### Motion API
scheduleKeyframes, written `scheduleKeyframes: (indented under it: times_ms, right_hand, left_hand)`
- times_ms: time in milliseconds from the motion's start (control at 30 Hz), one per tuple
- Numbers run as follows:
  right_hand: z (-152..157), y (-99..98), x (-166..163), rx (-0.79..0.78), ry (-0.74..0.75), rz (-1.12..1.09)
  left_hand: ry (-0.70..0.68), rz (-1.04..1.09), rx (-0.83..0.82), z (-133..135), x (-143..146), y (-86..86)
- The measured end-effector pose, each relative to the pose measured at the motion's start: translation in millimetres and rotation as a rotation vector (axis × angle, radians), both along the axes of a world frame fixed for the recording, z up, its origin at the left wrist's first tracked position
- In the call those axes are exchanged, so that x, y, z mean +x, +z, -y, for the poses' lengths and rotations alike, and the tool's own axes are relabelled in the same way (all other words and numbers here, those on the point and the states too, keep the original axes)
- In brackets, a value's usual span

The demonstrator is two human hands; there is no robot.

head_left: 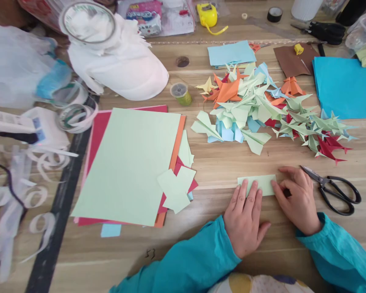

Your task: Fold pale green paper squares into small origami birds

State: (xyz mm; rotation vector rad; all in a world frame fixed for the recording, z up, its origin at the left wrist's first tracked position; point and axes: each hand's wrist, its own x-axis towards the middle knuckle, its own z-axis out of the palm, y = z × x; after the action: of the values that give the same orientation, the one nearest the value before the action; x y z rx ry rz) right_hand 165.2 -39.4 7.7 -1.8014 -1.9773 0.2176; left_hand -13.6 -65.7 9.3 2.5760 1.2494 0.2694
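Note:
A pale green paper rectangle [267, 188] lies flat on the table in front of me, apparently folded, with its long side running left to right. My left hand [245, 215] rests on it palm down, fingers stretched out over its lower left part and thumb apart. At the paper's right end, my right hand [297, 195] has thumb and index finger pinched together at the edge, its other fingers curled. Just right of that hand lie black-handled scissors [338, 189], blades pointing up and left.
Folded paper shapes [244, 101] in several colours are heaped beyond my hands. Large paper sheets [131, 162] are stacked at left, with small green pieces [177, 189] on their corner. Farther off are blue sheets [346, 87], a thread spool [181, 93] and a yellow tape measure [207, 15].

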Motion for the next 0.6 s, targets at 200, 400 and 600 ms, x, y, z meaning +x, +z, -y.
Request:
scheduleKeyframes:
  times_ms: [200, 400, 600]
  right_hand:
    - [-0.3, -0.2, 0.3, 0.0, 0.008, 0.019]
    - [-0.2, 0.5, -0.2, 0.0, 0.006, 0.035]
    - [-0.1, 0.0, -0.4, -0.006, 0.007, 0.031]
  left_hand:
    - [-0.002, 0.002, -0.003, 0.1, -0.4, -0.4]
    - [-0.003, -0.002, -0.001, 0.3, -0.6, 0.0]
    - [-0.002, -0.004, -0.002, 0.5, -0.3, -1.0]
